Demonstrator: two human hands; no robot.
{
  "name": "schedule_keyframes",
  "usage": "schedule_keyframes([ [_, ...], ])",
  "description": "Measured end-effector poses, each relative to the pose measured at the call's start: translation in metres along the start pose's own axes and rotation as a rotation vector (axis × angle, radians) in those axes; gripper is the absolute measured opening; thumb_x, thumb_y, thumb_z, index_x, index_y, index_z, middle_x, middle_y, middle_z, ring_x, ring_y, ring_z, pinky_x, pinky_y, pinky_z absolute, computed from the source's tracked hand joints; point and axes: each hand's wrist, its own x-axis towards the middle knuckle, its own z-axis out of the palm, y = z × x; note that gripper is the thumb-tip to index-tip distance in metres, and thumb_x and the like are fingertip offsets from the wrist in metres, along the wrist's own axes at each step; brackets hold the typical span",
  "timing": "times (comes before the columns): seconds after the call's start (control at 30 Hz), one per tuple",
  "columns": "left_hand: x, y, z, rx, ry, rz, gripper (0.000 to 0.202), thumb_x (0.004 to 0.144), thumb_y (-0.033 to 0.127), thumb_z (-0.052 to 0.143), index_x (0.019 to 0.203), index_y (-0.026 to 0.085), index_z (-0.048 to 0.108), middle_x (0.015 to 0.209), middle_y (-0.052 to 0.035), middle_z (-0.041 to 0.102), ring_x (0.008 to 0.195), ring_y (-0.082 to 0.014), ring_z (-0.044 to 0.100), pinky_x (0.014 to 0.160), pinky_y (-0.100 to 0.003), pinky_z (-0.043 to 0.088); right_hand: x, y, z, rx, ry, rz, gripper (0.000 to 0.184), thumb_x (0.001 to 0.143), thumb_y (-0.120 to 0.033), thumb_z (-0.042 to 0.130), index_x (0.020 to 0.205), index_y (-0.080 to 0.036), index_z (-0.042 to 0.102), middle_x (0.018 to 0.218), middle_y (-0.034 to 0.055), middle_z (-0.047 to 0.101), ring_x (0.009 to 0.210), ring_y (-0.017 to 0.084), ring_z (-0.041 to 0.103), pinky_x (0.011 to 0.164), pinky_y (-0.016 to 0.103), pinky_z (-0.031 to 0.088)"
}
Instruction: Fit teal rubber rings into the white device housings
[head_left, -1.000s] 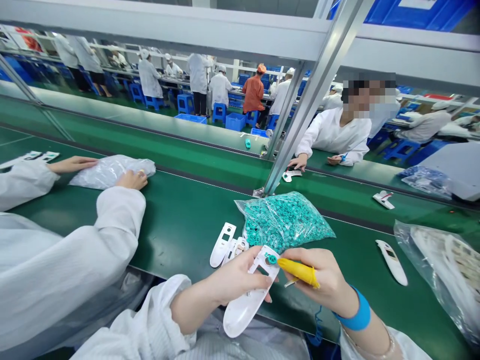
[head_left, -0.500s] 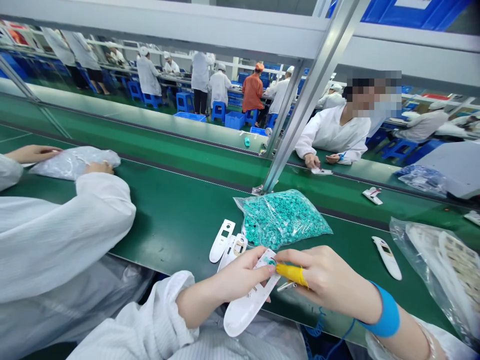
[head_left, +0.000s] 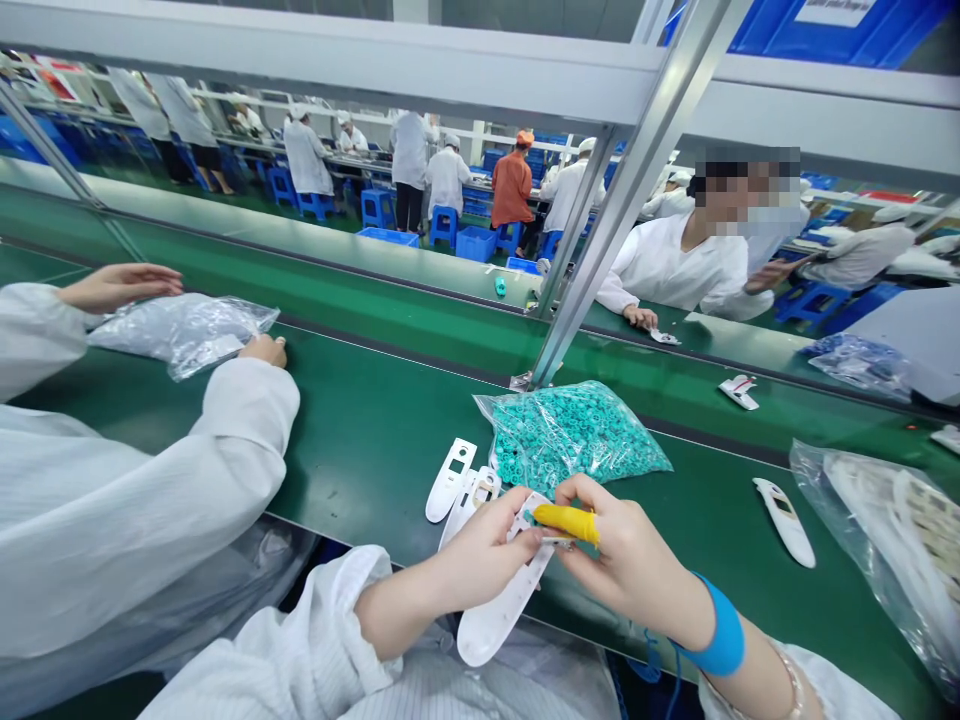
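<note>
My left hand (head_left: 491, 545) grips a long white plastic housing half (head_left: 491, 625), its hollow side up and rounded end toward me. At its far end a small teal ring (head_left: 529, 516) sits, partly hidden by my fingers. My right hand (head_left: 619, 545), with a yellow finger cot (head_left: 566, 521) on one finger, presses that finger on the teal ring. A slim silvery tool (head_left: 559, 541), mostly covered, lies in the same hand; its kind is unclear. Just beyond my hands are a clear bag of teal rings (head_left: 577, 435) and two white housing parts (head_left: 451, 482).
Another white housing (head_left: 784, 522) and a clear bag of white parts (head_left: 885, 530) lie to the right on the green bench (head_left: 360, 430). At left, a co-worker's sleeves (head_left: 240, 430) and hands surround a plastic bag (head_left: 187, 330). A metal post (head_left: 600, 210) rises behind the ring bag.
My right hand has turned and shifted left, its covered finger now over the teal ring. The silvery tool shows less. At left, the co-worker's hands have moved right with the bag.
</note>
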Motion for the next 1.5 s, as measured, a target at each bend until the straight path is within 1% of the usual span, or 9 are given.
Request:
schedule_keyframes([
  [0.1, -0.001, -0.004, 0.001, -0.168, -0.012, -0.009, 0.020, 0.085, 0.031, 0.048, 0.100, 0.017, 0.050, 0.076, 0.0017, 0.048, 0.062, -0.0095, 0.044, 0.061, -0.022, 0.045, -0.002, -0.003, 0.012, 0.192, 0.180, 0.194, 0.021, 0.085, -0.024, 0.050, 0.101, -0.016, 0.059, 0.076, 0.0029, 0.058, 0.061, 0.012, 0.055, 0.056, 0.023, 0.047],
  [0.17, -0.002, -0.006, 0.001, -0.218, -0.022, 0.003, 0.023, 0.087, 0.033, 0.047, 0.105, 0.018, 0.050, 0.077, 0.0013, 0.050, 0.061, -0.0096, 0.045, 0.060, -0.023, 0.047, -0.004, -0.005, 0.023, 0.324, 0.226, 0.306, 0.027, 0.085, -0.029, 0.052, 0.109, -0.016, 0.058, 0.078, 0.0030, 0.064, 0.066, 0.013, 0.059, 0.060, 0.023, 0.049],
  [0.37, -0.003, -0.002, -0.001, 0.041, 0.058, 0.194, 0.025, 0.089, 0.023, 0.046, 0.112, 0.019, 0.057, 0.100, -0.0040, 0.061, 0.095, -0.0154, 0.056, 0.087, -0.026, 0.042, -0.002, -0.018, 0.045, 0.612, 0.396, 0.474, 0.026, 0.082, -0.031, 0.056, 0.104, -0.018, 0.061, 0.093, 0.0051, 0.069, 0.083, 0.017, 0.065, 0.072, 0.024, 0.053],
  [0.47, -0.005, 0.001, -0.001, 0.170, 0.056, 0.222, 0.028, 0.091, 0.023, 0.043, 0.115, 0.021, 0.057, 0.099, -0.0040, 0.064, 0.098, -0.0170, 0.057, 0.089, -0.027, 0.042, 0.005, -0.024, 0.045, 0.681, 0.413, 0.518, 0.026, 0.079, -0.030, 0.057, 0.101, -0.017, 0.062, 0.089, 0.0041, 0.070, 0.080, 0.016, 0.066, 0.070, 0.023, 0.054],
  [0.73, -0.006, 0.003, 0.000, 0.274, 0.058, 0.206, 0.030, 0.091, 0.022, 0.040, 0.118, 0.020, 0.054, 0.080, -0.0023, 0.063, 0.092, -0.0184, 0.059, 0.084, -0.028, 0.044, 0.012, -0.021, 0.048, 0.653, 0.386, 0.518, 0.020, 0.075, -0.021, 0.054, 0.092, -0.018, 0.063, 0.077, 0.0002, 0.068, 0.064, 0.013, 0.062, 0.059, 0.021, 0.051],
  [0.9, -0.005, 0.004, -0.001, 0.190, 0.063, 0.193, 0.028, 0.090, 0.020, 0.041, 0.114, 0.020, 0.055, 0.095, -0.0036, 0.065, 0.094, -0.0167, 0.058, 0.084, -0.026, 0.044, 0.010, -0.021, 0.053, 0.709, 0.398, 0.508, 0.024, 0.077, -0.022, 0.056, 0.099, -0.019, 0.063, 0.085, 0.0019, 0.070, 0.073, 0.015, 0.065, 0.066, 0.023, 0.054],
  [1.07, -0.006, 0.003, -0.002, 0.106, 0.096, 0.189, 0.024, 0.089, 0.022, 0.045, 0.110, 0.019, 0.056, 0.100, -0.0038, 0.065, 0.090, -0.0154, 0.060, 0.082, -0.024, 0.045, -0.001, -0.023, 0.062, 0.786, 0.531, 0.482, 0.033, 0.080, -0.027, 0.058, 0.112, -0.022, 0.060, 0.105, 0.0052, 0.069, 0.091, 0.018, 0.066, 0.081, 0.028, 0.053],
  [1.33, -0.009, -0.006, -0.003, 0.356, 0.181, 0.271, 0.029, 0.091, 0.025, 0.042, 0.117, 0.017, 0.051, 0.101, -0.0075, 0.067, 0.090, -0.0181, 0.063, 0.081, -0.026, 0.047, -0.002, -0.027, 0.068, 0.745, 0.580, 0.520, 0.024, 0.081, -0.025, 0.055, 0.100, -0.018, 0.067, 0.068, 0.0030, 0.069, 0.062, 0.016, 0.065, 0.065, 0.027, 0.056],
  [1.5, -0.011, -0.006, -0.003, 0.478, 0.228, 0.385, 0.030, 0.092, 0.023, 0.040, 0.119, 0.016, 0.050, 0.099, -0.0081, 0.068, 0.080, -0.0154, 0.065, 0.073, -0.023, 0.048, -0.001, -0.029, 0.070, 0.792, 0.618, 0.498, 0.019, 0.081, -0.026, 0.056, 0.094, -0.019, 0.069, 0.069, 0.0028, 0.070, 0.063, 0.016, 0.065, 0.060, 0.025, 0.055],
])
